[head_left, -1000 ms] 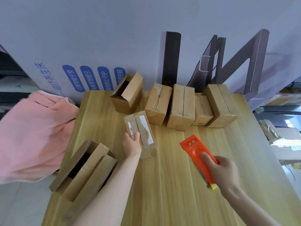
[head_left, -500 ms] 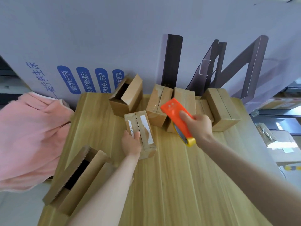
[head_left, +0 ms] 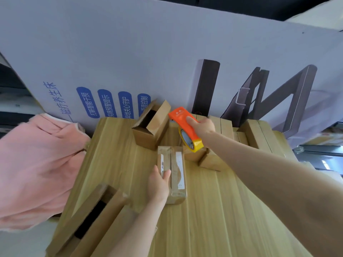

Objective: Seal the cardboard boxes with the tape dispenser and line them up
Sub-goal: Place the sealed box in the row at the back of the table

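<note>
Left hand holds the near end of the small brown cardboard box with white label strips, thumb on top near the centre seam, pinning it flat on the pale wooden bench. Right hand is wrapped tight around the orange tape dispenser with the yellow nose, which is up in the air just past the box's far end, not touching it yet. Looks like the taping step's about to start, so next I'd guess the nose needs to land on the far edge, right on the seam, then get pulled straight toward the holding hand.
</note>
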`<state>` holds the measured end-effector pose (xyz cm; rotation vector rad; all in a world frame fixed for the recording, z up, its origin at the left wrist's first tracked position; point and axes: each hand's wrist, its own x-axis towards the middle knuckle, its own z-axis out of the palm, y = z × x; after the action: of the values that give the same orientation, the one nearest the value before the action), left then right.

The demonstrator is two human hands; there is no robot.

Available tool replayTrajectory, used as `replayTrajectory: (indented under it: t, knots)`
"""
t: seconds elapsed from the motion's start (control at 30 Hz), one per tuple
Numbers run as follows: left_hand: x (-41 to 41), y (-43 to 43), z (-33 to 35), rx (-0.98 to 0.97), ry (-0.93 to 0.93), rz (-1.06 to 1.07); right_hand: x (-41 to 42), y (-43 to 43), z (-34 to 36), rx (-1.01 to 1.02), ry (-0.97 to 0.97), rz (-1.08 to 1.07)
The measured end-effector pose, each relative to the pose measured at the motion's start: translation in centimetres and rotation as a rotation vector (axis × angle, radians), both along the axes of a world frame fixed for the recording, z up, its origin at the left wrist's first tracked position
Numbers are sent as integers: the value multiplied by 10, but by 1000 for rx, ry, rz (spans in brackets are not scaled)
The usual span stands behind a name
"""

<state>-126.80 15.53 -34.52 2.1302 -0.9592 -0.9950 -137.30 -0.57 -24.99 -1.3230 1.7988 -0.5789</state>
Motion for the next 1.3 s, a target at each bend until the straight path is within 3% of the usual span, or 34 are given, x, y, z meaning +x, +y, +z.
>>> replayTrajectory:
  t: [0.17, 0.8, 1.1, 1.3]
  knots:
    - [-3, -4, -2, 6, -3, 40, -9, -9, -5, 69, 23, -97]
    - [-9, 21, -8, -69, 59, 295, -11, -17, -12, 66, 73, -28]
    - [8, -51, -10, -83, 95, 160, -15, -10, -13, 74, -8, -73]
    - [3, -61, -17, -111, 32, -36, -48, 3, -7, 52, -138, -221]
